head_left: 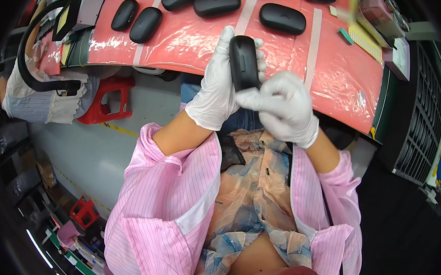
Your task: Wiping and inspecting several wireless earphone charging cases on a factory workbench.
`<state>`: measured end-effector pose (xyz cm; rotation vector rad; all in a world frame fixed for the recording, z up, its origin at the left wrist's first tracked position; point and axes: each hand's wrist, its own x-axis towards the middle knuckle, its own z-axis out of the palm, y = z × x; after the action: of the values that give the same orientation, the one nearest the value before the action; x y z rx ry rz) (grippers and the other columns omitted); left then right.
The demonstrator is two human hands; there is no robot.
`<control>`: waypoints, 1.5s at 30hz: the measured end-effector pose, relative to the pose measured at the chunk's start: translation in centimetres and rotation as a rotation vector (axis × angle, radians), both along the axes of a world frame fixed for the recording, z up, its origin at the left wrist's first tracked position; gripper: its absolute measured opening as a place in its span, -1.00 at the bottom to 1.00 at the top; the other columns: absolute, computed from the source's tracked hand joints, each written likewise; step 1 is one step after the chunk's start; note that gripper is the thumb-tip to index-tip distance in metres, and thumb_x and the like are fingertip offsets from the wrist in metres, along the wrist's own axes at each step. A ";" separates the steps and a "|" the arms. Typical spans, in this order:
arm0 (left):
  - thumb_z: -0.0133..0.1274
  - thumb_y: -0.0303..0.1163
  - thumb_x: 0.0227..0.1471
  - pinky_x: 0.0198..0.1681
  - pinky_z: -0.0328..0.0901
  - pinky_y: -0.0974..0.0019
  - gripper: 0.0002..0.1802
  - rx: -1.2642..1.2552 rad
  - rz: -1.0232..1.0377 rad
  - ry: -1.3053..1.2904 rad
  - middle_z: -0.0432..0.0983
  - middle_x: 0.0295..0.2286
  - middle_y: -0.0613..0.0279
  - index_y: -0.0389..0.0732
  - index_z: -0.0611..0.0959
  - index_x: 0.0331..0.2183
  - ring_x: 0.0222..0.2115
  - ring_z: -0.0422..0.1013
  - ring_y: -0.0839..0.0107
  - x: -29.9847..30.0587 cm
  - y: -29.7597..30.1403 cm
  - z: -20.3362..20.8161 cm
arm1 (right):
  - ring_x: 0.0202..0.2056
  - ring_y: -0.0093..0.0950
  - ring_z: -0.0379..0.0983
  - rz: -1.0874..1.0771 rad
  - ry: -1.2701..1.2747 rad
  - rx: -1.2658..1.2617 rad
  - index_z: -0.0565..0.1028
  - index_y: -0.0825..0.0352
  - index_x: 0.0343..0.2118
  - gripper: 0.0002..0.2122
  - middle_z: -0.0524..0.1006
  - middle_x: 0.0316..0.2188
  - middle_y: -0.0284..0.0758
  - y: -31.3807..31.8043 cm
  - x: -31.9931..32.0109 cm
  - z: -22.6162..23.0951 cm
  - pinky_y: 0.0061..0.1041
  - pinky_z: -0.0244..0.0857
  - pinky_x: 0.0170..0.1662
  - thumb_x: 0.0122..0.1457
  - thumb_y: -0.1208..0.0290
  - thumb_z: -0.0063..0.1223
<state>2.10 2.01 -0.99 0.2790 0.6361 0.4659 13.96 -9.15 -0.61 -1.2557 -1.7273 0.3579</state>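
An oblong black hard-shell case (244, 59) stands lengthwise in my white-gloved left hand (214, 84). The left thumb lies along one side, and fingertips curl round the other. On the side of the case facing up there is a slim raised strip. At its near end sits my right hand (287, 110), also gloved in white, fingers bent inward and slightly blurred. Its fingertips meet by the case's lower end; whether they pinch anything small is hidden. Similar black cases lie beyond, among them one at the right (283, 18) and one at the centre (217, 3).
A red, plastic-covered mat (335, 93) with pale strips covers the table. At right lie a small green block (346, 36), a yellow perforated sheet (368, 40) and containers. A red stool (106, 102) and another person (49, 101) are at left; a black grille (418, 123) stands right.
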 end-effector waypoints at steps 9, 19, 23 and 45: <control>-0.26 0.42 0.02 0.26 0.01 0.09 0.06 -0.372 -0.191 -0.619 0.05 0.22 -0.12 -0.23 0.07 0.27 0.22 0.08 0.07 1.2 -0.8 0.4 | -0.32 -0.44 0.40 -0.465 0.220 0.076 0.58 0.39 -0.20 -0.69 0.54 -0.36 -0.26 -0.5 2.9 0.8 -0.51 0.28 -0.22 -0.02 0.74 -0.06; -0.25 0.44 -0.04 0.33 -0.20 0.04 0.13 -0.271 -0.174 -0.738 -0.09 0.27 -0.07 -0.23 0.00 0.29 0.28 -0.09 0.09 2.0 -0.8 0.0 | -0.46 -0.42 0.37 -0.014 -0.036 0.168 0.65 0.23 -0.31 -0.61 0.43 -0.51 -0.40 -1.7 -0.6 0.7 -0.44 0.23 -0.34 -0.30 0.68 0.07; -0.29 0.44 -0.03 0.32 -0.18 0.04 0.12 -0.188 -0.209 -0.628 -0.07 0.27 -0.07 -0.22 0.01 0.29 0.28 -0.08 0.08 1.5 -1.1 1.5 | -0.40 -0.38 0.38 -0.373 -0.107 0.175 0.61 0.28 -0.27 -0.65 0.44 -0.49 -0.32 1.3 0.6 3.2 -0.48 0.26 -0.32 -0.16 0.72 0.01; -0.27 0.24 0.09 0.25 0.00 0.00 -0.13 -0.158 -0.279 -0.673 0.19 0.14 -0.03 -0.25 0.19 0.20 0.18 0.12 0.11 0.9 0.1 -1.4 | -0.41 -0.34 0.36 -0.283 -0.240 0.008 0.62 0.17 -0.32 -0.70 0.40 -0.52 -0.36 3.3 3.8 3.5 -0.37 0.26 -0.35 -0.18 0.62 0.08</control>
<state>2.97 2.09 -2.42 0.0469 -0.0273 0.2139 17.73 -5.84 2.89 -1.5636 -1.7125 0.0344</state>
